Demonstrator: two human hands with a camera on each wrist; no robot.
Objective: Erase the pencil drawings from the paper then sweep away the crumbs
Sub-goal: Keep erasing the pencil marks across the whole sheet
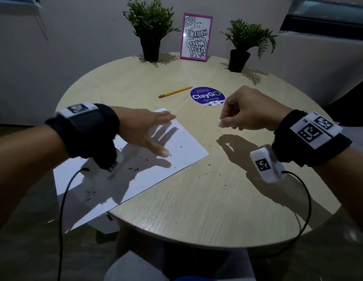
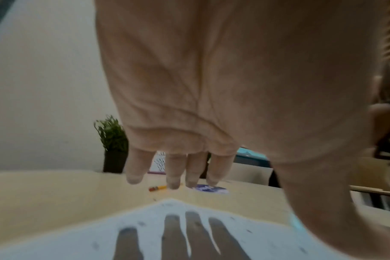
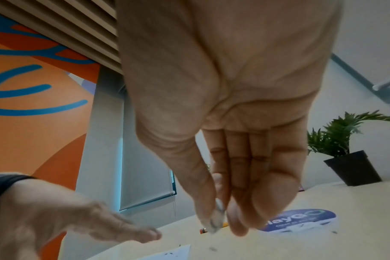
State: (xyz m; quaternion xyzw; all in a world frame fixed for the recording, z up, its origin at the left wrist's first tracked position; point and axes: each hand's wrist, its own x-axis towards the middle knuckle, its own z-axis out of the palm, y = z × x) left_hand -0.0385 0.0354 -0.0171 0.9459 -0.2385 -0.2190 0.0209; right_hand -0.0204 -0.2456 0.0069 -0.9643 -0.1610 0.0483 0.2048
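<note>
A white sheet of paper [image 1: 184,147] lies slanted on the left of the round table [image 1: 196,199], its near corner hanging over the edge. Dark eraser crumbs [image 1: 134,169] speckle the paper, and more crumbs [image 1: 209,165] lie on the wood to its right. My left hand [image 1: 156,134] hovers flat just above the sheet, fingers [image 2: 178,168] straight and spread, casting a shadow on the paper [image 2: 158,216]. To the right, above the table, my right hand [image 1: 227,122] pinches a small white eraser [image 1: 220,123] between thumb and fingers [image 3: 238,219].
A yellow pencil [image 1: 175,92] with a pink tip lies beyond the paper, next to a round purple ClayGo sticker [image 1: 207,96]. Two potted plants [image 1: 150,31] [image 1: 244,45] and a pink-framed drawing [image 1: 195,37] stand at the far edge. Cables hang from both wrists.
</note>
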